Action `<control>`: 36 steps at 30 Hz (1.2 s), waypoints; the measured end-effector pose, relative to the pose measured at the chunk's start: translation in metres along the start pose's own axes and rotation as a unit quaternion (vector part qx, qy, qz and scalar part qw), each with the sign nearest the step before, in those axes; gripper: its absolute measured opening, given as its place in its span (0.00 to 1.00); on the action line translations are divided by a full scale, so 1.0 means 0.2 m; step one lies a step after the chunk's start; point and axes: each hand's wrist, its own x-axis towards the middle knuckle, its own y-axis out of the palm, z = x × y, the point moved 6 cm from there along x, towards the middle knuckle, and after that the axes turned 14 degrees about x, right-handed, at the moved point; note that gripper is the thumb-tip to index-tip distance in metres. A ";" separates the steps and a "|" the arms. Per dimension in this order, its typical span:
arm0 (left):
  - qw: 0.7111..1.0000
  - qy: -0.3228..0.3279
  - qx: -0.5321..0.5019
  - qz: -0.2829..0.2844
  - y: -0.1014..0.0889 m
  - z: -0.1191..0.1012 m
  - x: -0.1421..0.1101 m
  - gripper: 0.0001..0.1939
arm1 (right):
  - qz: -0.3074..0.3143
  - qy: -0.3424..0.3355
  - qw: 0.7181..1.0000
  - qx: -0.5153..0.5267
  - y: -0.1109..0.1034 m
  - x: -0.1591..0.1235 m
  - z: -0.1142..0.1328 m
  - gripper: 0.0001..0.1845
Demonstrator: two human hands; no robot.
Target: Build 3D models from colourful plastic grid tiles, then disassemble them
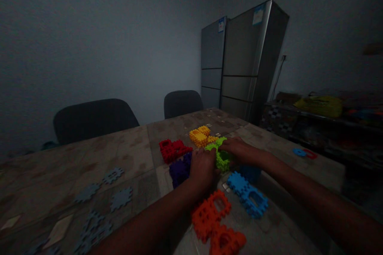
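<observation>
Between left hand [204,164] and right hand [238,150], green toothed pieces [222,162]

Head camera looks forward and down — across the table [134,139].

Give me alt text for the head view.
A person's left grip and right grip hold lime-green notched pieces at a table among red, yellow, purple, blue and orange ones. Gray pieces lie at left; chairs and refrigerators stand beyond.
</observation>
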 end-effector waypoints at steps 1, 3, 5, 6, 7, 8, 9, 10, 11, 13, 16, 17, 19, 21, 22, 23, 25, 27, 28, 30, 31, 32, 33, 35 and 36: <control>1.000 0.004 0.000 -0.002 -0.01 0.00 -0.01 0.30 | 0.001 -0.001 1.000 0.001 0.00 0.00 0.00 0.31; 1.000 0.016 0.001 -0.009 -0.03 0.01 -0.03 0.24 | -0.001 -0.003 1.000 0.003 0.00 -0.01 -0.01 0.31; 0.999 0.032 0.002 -0.016 -0.06 0.04 -0.06 0.15 | -0.007 -0.004 1.000 0.004 0.00 -0.02 0.00 0.32; 0.999 0.040 0.002 -0.019 -0.08 0.05 -0.08 0.11 | -0.011 -0.004 1.000 0.005 -0.01 -0.03 0.00 0.33; 0.999 0.047 0.002 -0.022 -0.10 0.07 -0.10 0.09 | -0.015 -0.005 1.000 0.005 -0.01 -0.03 0.01 0.33; 0.998 0.052 0.002 -0.025 -0.11 0.09 -0.12 0.08 | -0.019 -0.006 1.000 0.005 -0.02 -0.04 0.02 0.34; 0.998 0.056 0.001 -0.028 -0.12 0.11 -0.14 0.09 | -0.023 -0.007 1.000 0.005 -0.02 -0.04 0.03 0.34; 0.998 0.059 0.000 -0.030 -0.13 0.13 -0.16 0.10 | -0.026 -0.007 1.000 0.005 -0.03 -0.04 0.04 0.33; 0.998 0.062 -0.002 -0.032 -0.13 0.15 -0.17 0.10 | -0.029 -0.007 1.000 0.005 -0.04 -0.04 0.05 0.33; 0.997 0.076 -0.005 -0.034 -0.12 0.16 -0.19 0.12 | -0.031 -0.006 1.000 0.004 -0.06 -0.05 0.07 0.31; 0.992 0.124 -0.014 -0.027 -0.09 0.14 -0.20 0.13 | -0.025 0.002 1.000 -0.004 -0.07 -0.05 0.08 0.27; 0.990 0.138 -0.019 -0.024 -0.08 0.12 -0.20 0.13 | -0.020 0.005 1.000 -0.008 -0.06 -0.05 0.08 0.26; 0.988 0.153 -0.029 -0.024 -0.08 0.11 -0.20 0.13 | -0.010 0.008 1.000 -0.017 -0.05 -0.05 0.08 0.23; 0.987 0.155 -0.036 -0.027 -0.09 0.10 -0.20 0.13 | -0.002 0.008 1.000 -0.024 -0.04 -0.05 0.08 0.22; 0.987 0.153 -0.040 -0.029 -0.10 0.11 -0.21 0.13 | 0.001 0.009 1.000 -0.026 -0.04 -0.05 0.08 0.21; 0.987 0.151 -0.044 -0.033 -0.11 0.12 -0.22 0.14 | 0.002 0.009 1.000 -0.029 -0.03 -0.05 0.09 0.21; 0.988 0.143 -0.052 -0.038 -0.13 0.15 -0.24 0.14 | 0.000 0.007 0.999 -0.035 -0.03 -0.05 0.10 0.23; 0.989 0.131 -0.059 -0.041 -0.15 0.19 -0.26 0.14 | -0.004 0.001 0.999 -0.042 -0.02 -0.04 0.12 0.26; 0.989 0.126 -0.062 -0.042 -0.16 0.21 -0.27 0.14 | -0.004 -0.006 0.999 -0.046 -0.02 -0.03 0.14 0.27; 0.990 0.114 -0.069 -0.049 -0.18 0.25 -0.31 0.14 | 0.004 -0.027 0.998 -0.055 0.01 -0.01 0.18 0.26; 0.990 0.111 -0.074 -0.053 -0.18 0.27 -0.33 0.14 | 0.009 -0.038 0.997 -0.060 0.02 0.00 0.20 0.26; 0.989 0.109 -0.079 -0.057 -0.18 0.29 -0.36 0.15 | 0.012 -0.048 0.997 -0.065 0.03 0.00 0.22 0.25; 0.989 0.108 -0.084 -0.062 -0.19 0.30 -0.38 0.15 | 0.013 -0.055 0.996 -0.069 0.05 0.01 0.23 0.24; 0.987 0.110 -0.091 -0.068 -0.19 0.34 -0.43 0.16 | 0.008 -0.060 0.995 -0.077 0.06 0.02 0.24 0.22; 0.987 0.111 -0.092 -0.071 -0.19 0.35 -0.45 0.16 | 0.005 -0.060 0.995 -0.080 0.06 0.03 0.23 0.21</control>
